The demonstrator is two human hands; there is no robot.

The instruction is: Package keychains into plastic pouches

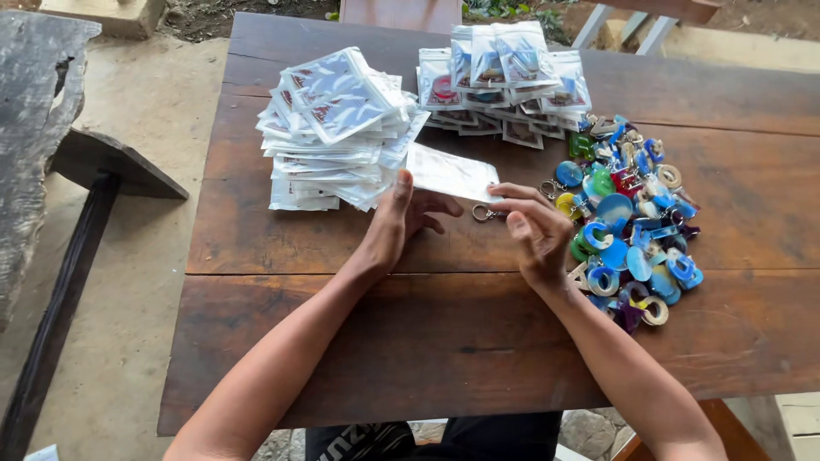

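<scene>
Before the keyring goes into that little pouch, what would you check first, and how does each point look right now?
1. Clear flat plastic pouch held by left hand: ok.
2. Right hand at the pouch's edge: ok.
3. Small metal keyring hangs between the hands: ok.
4. Pouch mouth open: cannot tell.
5. Charm already inside the pouch: cannot tell.
6. Heap of colourful letter-shaped keychains close beside the right hand, stack of empty white pouches beside the left: ok.

Dark wooden table [478,341] bears empty pouches [337,128], filled pouches [504,81], keychains [628,226].
</scene>
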